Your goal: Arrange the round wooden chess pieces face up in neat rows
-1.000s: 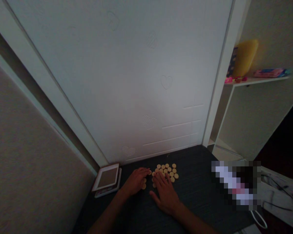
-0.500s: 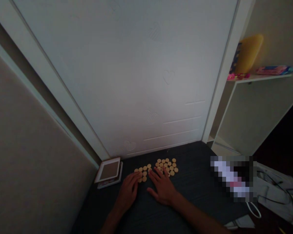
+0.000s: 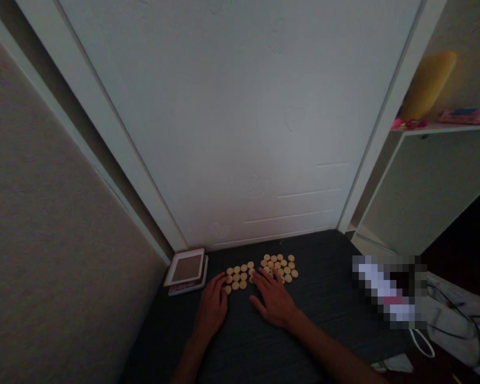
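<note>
Step in hand, by judgement: small round pale-yellow discs, perhaps wood or plastic, being squared into rows at the left (image 3: 236, 277), with a looser cluster of like discs (image 3: 278, 265) just to the right; both groups lie flat on the dark, grained tabletop (image 3: 324, 304), toward its far side. Left hand (image 3: 211, 308) palm down at the left edge of the rows, fingers pressed together, tips at the outermost discs; whether thumb and forefinger pinch the near-left disc cannot be told, the light being dim and the discs small. Right hand (image 3: 275, 303) palm down, fingers slightly spread, thumb standing out to the left, pinching nothing; fingertips over a disc at the right end of the rows and over the near-left part of the cluster. Next move, as judged, calls for a light flat slide of single discs leftward, with the left hand as a stop so that the rows do not skew. Edges: far side bounded by the white door-like panel with embossed hearts (image 3: 240, 133), a narrow bare strip between it and the discs; left side limited by the white-framed, brown-centred rectangular piece (image 3: 188, 266) lying on a pale flat slab (image 3: 188, 289), near the left hand. Most room: right of the cluster, bare tabletop up to the pixelated pale object (image 3: 378, 288) near the right edge, and the near side between the forearms.
</note>
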Tool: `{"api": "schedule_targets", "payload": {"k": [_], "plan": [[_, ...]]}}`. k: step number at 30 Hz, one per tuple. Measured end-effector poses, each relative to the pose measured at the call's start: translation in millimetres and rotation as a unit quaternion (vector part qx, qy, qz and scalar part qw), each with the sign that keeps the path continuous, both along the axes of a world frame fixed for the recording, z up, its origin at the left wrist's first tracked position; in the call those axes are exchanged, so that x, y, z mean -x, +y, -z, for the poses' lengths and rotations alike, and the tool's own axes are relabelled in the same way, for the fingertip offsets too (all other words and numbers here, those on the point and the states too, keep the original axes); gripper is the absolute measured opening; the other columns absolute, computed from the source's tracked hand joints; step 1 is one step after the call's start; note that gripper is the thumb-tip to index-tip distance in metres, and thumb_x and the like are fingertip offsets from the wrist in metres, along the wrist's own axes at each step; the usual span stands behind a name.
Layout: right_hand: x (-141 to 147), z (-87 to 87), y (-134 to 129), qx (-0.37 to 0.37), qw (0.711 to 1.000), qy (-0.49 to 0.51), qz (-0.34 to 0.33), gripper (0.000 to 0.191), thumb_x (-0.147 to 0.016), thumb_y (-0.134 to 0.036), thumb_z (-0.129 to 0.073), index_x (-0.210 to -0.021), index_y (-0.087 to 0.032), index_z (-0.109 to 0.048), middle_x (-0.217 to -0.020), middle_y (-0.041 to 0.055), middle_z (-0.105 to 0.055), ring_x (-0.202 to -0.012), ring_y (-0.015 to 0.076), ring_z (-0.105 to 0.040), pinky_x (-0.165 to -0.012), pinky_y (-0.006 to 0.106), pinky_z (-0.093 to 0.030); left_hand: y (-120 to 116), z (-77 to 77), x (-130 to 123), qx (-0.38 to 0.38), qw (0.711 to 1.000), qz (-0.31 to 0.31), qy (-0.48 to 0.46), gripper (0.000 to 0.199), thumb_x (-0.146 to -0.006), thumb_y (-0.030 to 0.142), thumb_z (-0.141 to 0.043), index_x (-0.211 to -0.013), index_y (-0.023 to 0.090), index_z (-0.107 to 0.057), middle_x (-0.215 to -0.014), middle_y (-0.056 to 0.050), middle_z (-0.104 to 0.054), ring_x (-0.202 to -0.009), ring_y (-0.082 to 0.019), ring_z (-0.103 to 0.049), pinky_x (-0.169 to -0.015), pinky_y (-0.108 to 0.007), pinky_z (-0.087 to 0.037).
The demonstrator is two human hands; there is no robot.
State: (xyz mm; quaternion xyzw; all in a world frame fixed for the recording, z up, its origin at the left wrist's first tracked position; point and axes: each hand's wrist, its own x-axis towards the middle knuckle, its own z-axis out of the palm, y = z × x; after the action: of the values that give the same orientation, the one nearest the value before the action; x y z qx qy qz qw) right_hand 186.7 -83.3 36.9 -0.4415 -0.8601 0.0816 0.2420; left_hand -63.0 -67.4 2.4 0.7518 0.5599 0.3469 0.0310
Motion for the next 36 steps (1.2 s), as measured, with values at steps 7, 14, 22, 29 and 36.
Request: {"api": "schedule_targets", "payload": {"k": [7,14,22,29,36], "plan": [[-2.7,1.0,-5.1,-0.024,0.999,0.026,0.019,0.039,-0.103,-0.038,-0.043,-0.139,-0.023,-0.052,-0.144,0.0073,-0.056,-0.139,0.0249,-0.043,-0.119,0.051,-0.022,-8.4,-9.0,0.7,0.004,0.999,-0.036,-0.028,0.024,-0.097,0.029,-0.047,-0.116,0.022,-0.061,-0.111,-0.009,-0.066,-0.102,-0.027,-0.067,-0.092,-0.046,-0.054],[-14.5,8.3,-23.2,-0.037,0.998,0.043,0.034,0.029,-0.101,-0.028,-0.047,-0.127,-0.024,-0.059,-0.124,0.0067,-0.069,-0.125,0.0255,-0.055,-0.116,0.051,-0.028,-15.1,-3.0,5.5,0.040,0.999,0.012,-0.008,0.019,-0.087,0.023,-0.060,-0.105,0.025,-0.062,-0.106,-0.006,-0.064,-0.091,-0.025,-0.066,-0.086,-0.042,-0.056],[-11.0,4.3,-24.1,-0.022,0.999,0.015,-0.021,0.038,-0.100,-0.041,-0.051,-0.133,-0.025,-0.057,-0.133,0.0074,-0.064,-0.129,0.0271,-0.052,-0.116,0.052,-0.027,-13.1,0.9,5.8,0.042,0.998,0.016,-0.046,0.019,-0.088,0.020,-0.057,-0.105,0.025,-0.063,-0.107,-0.006,-0.065,-0.090,-0.024,-0.067,-0.086,-0.043,-0.057],[-11.1,0.9,-24.2,-0.004,1.000,0.002,-0.025,0.046,-0.101,-0.047,-0.048,-0.141,-0.025,-0.051,-0.140,0.0066,-0.060,-0.135,0.0272,-0.047,-0.119,0.054,-0.023,-12.8,1.9,6.2,0.043,0.998,0.019,-0.041,0.018,-0.089,0.021,-0.056,-0.105,0.025,-0.063,-0.106,-0.006,-0.066,-0.091,-0.024,-0.067,-0.086,-0.042,-0.057],[-11.7,-0.8,-24.3,-0.003,1.000,-0.006,-0.027,0.050,-0.101,-0.050,-0.046,-0.146,-0.027,-0.047,-0.145,0.0049,-0.056,-0.137,0.0264,-0.045,-0.119,0.053,-0.023,-14.8,-2.1,4.8,0.038,0.999,0.024,-0.029,0.017,-0.090,0.023,-0.057,-0.106,0.025,-0.062,-0.111,-0.007,-0.065,-0.100,-0.026,-0.066,-0.091,-0.044,-0.056]]}}
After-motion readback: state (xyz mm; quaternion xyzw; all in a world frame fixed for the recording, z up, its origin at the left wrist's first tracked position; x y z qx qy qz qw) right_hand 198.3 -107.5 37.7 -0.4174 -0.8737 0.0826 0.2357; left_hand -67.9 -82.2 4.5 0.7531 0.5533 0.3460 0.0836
